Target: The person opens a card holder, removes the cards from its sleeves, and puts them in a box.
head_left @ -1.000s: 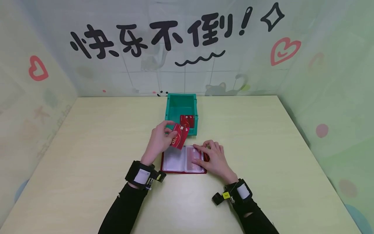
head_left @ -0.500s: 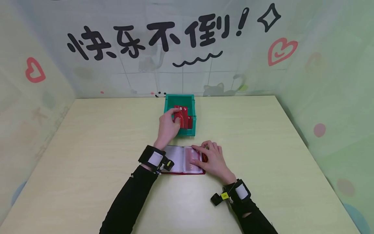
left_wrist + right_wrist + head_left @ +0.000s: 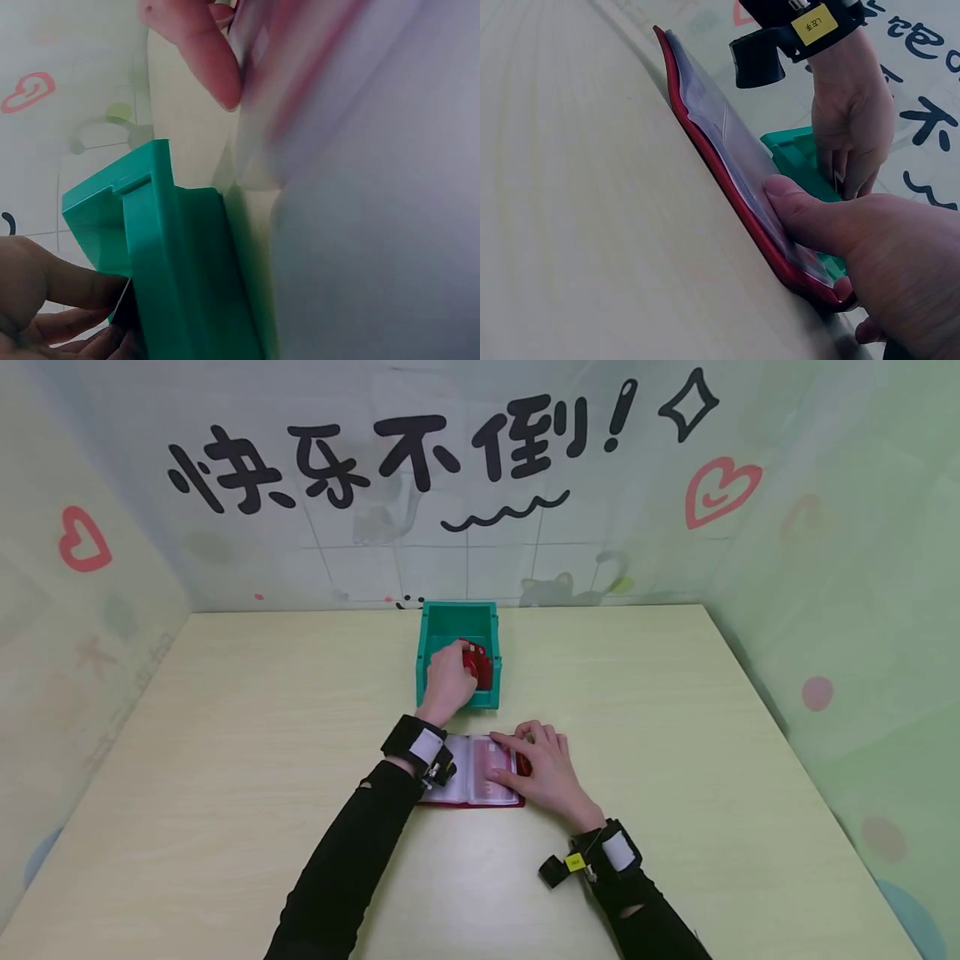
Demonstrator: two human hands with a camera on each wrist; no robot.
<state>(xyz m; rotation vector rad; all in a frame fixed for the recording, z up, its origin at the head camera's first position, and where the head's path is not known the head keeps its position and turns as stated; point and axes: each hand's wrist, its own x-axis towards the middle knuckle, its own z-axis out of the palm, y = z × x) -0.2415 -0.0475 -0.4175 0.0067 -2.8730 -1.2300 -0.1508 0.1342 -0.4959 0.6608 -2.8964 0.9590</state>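
My left hand [image 3: 448, 681] reaches into the teal bin [image 3: 422, 647] and pinches a thin card [image 3: 122, 298], seen edge-on in the left wrist view. Red cards [image 3: 483, 670] show beside its fingers in the bin. A red-covered card holder [image 3: 468, 806] lies spread open on the table, with clear sleeves on both sides and a pinkish card [image 3: 487, 758] inside the right sleeve. My right hand [image 3: 553, 777] rests at its right side, the straight thumb pressing on the sleeve and the index finger at the top edge. The left forearm covers part of the holder's left side.
The bin stands at the table's back edge, just behind the card holder. Around them spreads a pale wooden table [image 3: 262, 735]. A printed backdrop [image 3: 337, 552] rises behind and along both sides. Each wrist wears a black strap with a small camera [image 3: 553, 871].
My left hand has carried a red card from above the card holder forward and down into the bin. The right hand has stayed on the holder.
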